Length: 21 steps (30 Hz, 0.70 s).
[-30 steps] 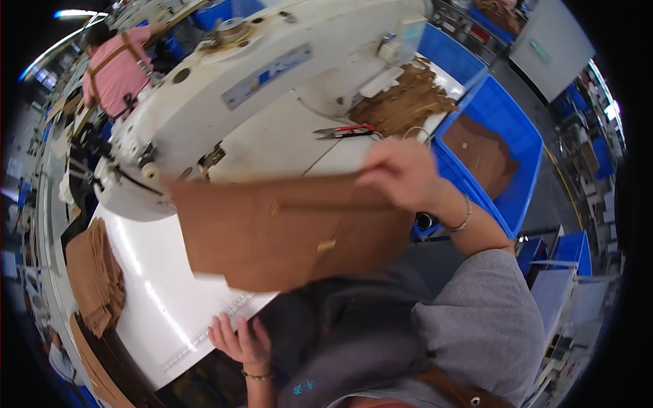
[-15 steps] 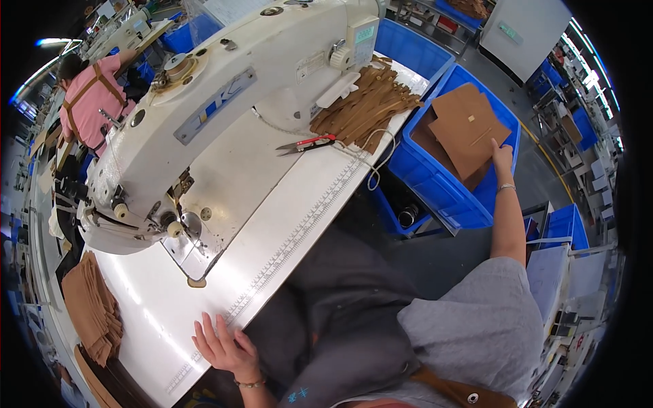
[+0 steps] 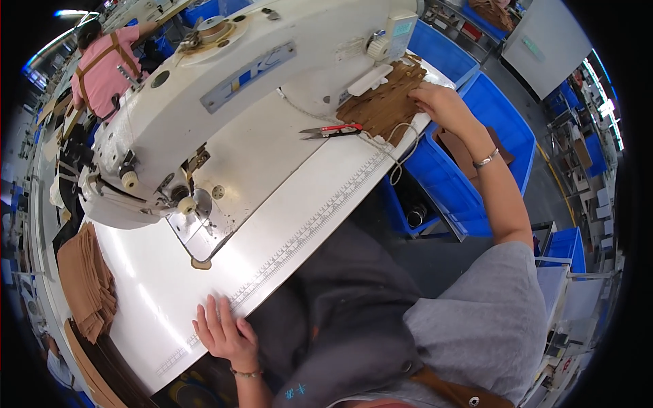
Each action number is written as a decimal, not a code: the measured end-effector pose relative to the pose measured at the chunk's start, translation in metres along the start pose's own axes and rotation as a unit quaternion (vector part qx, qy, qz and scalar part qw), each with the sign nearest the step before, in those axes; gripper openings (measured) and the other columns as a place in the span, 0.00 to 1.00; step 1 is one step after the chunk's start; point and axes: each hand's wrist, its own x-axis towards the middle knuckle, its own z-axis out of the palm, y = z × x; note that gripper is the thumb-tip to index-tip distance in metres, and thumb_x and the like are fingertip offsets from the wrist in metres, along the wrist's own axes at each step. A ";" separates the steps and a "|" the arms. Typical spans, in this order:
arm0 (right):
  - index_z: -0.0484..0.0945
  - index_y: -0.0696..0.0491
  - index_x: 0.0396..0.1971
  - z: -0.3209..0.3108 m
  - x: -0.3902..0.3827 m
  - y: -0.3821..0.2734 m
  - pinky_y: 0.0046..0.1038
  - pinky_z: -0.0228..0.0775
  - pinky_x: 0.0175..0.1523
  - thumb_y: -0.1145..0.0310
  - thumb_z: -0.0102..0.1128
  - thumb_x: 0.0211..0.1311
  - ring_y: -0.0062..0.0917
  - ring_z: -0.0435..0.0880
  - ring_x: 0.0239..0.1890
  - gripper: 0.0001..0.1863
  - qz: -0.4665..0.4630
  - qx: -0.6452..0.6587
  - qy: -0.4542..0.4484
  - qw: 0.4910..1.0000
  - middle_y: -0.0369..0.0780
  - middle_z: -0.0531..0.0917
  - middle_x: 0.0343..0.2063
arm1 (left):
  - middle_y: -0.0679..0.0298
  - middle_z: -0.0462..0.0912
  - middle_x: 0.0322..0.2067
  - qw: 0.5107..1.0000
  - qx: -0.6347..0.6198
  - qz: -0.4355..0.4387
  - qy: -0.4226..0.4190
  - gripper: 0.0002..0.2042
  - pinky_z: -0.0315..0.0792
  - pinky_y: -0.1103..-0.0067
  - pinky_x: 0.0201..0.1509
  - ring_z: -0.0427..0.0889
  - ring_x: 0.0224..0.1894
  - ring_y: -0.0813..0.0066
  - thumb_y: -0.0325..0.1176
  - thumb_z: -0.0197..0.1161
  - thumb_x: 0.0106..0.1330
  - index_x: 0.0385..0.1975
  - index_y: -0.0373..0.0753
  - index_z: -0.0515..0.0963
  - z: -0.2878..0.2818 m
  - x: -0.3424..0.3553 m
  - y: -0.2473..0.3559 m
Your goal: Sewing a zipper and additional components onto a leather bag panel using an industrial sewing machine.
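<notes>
My left hand (image 3: pixel 228 333) lies open on the white table's front edge, fingers spread, holding nothing. My right hand (image 3: pixel 442 105) reaches over the far right end of the table, its fingers bent together onto a pile of narrow brown strips (image 3: pixel 381 102). The fingertips close on the pile's right side, on what looks like a strip; its end is partly hidden by the hand. Beside the pile lie thread snips (image 3: pixel 331 130) with red handles. A white sewing machine (image 3: pixel 204 88) stands across the table, with nothing under its foot (image 3: pixel 185 204).
Below my right forearm stands a blue crate (image 3: pixel 445 183) holding flat brown panels (image 3: pixel 462 153). Another stack of brown pieces (image 3: pixel 87 282) hangs over the table's left edge. A pale cord (image 3: pixel 401 163) loops off the front edge. A person in pink (image 3: pixel 102 75) works at far left.
My right hand has left the brown panel in the blue crate and moved left onto the strip pile. The panel has dropped lower in the crate. My left hand has stayed on the table edge.
</notes>
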 end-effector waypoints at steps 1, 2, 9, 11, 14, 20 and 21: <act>0.84 0.56 0.48 -0.002 0.000 0.000 0.39 0.80 0.50 0.76 0.64 0.61 0.42 0.86 0.46 0.14 0.027 -0.029 -0.033 0.999 0.43 0.85 0.42 | 0.57 0.84 0.61 1.000 -0.001 -0.010 -0.002 0.23 0.61 0.56 0.76 0.78 0.65 0.48 0.47 0.44 0.82 0.57 0.42 0.85 0.000 0.000 0.000; 0.84 0.56 0.47 -0.003 -0.001 0.000 0.39 0.80 0.49 0.76 0.63 0.60 0.42 0.86 0.45 0.15 0.012 -0.036 -0.039 0.999 0.43 0.84 0.41 | 0.57 0.84 0.60 1.000 -0.002 -0.010 0.001 0.24 0.61 0.56 0.76 0.79 0.65 0.48 0.47 0.43 0.82 0.57 0.42 0.85 0.001 0.000 0.001; 0.84 0.59 0.45 -0.005 -0.004 0.002 0.38 0.80 0.44 0.80 0.62 0.53 0.40 0.86 0.40 0.16 -0.029 -0.087 -0.018 0.996 0.42 0.83 0.37 | 0.55 0.84 0.60 1.000 -0.012 0.008 0.006 0.21 0.68 0.56 0.70 0.78 0.64 0.46 0.44 0.47 0.81 0.56 0.39 0.85 -0.002 0.003 0.002; 0.84 0.58 0.45 -0.005 -0.001 0.006 0.38 0.79 0.43 0.80 0.62 0.52 0.41 0.85 0.38 0.17 -0.040 -0.068 -0.025 0.997 0.43 0.82 0.36 | 0.55 0.84 0.60 1.000 -0.006 0.008 0.010 0.21 0.68 0.56 0.70 0.78 0.64 0.46 0.44 0.47 0.81 0.56 0.40 0.85 -0.002 0.003 0.001; 0.84 0.57 0.45 -0.004 0.002 0.013 0.37 0.79 0.42 0.80 0.63 0.51 0.40 0.84 0.36 0.18 -0.051 -0.075 -0.013 0.996 0.43 0.81 0.36 | 0.55 0.84 0.60 1.000 -0.001 0.008 0.011 0.21 0.68 0.56 0.71 0.78 0.64 0.47 0.44 0.47 0.81 0.56 0.40 0.85 -0.001 0.003 0.002; 0.83 0.56 0.45 -0.008 -0.002 0.015 0.36 0.79 0.41 0.79 0.64 0.54 0.38 0.86 0.37 0.16 0.000 -0.066 0.015 0.998 0.41 0.82 0.38 | 0.60 0.85 0.59 1.000 -0.001 -0.006 0.011 0.23 0.64 0.57 0.75 0.80 0.64 0.51 0.47 0.44 0.82 0.55 0.44 0.86 0.001 0.003 0.002; 0.83 0.56 0.45 -0.013 -0.001 0.012 0.36 0.79 0.41 0.79 0.64 0.54 0.38 0.86 0.37 0.16 -0.018 -0.059 0.020 0.998 0.41 0.82 0.38 | 0.61 0.85 0.59 1.000 0.001 -0.002 0.015 0.23 0.64 0.57 0.75 0.79 0.64 0.51 0.47 0.44 0.82 0.55 0.44 0.86 0.000 0.003 0.003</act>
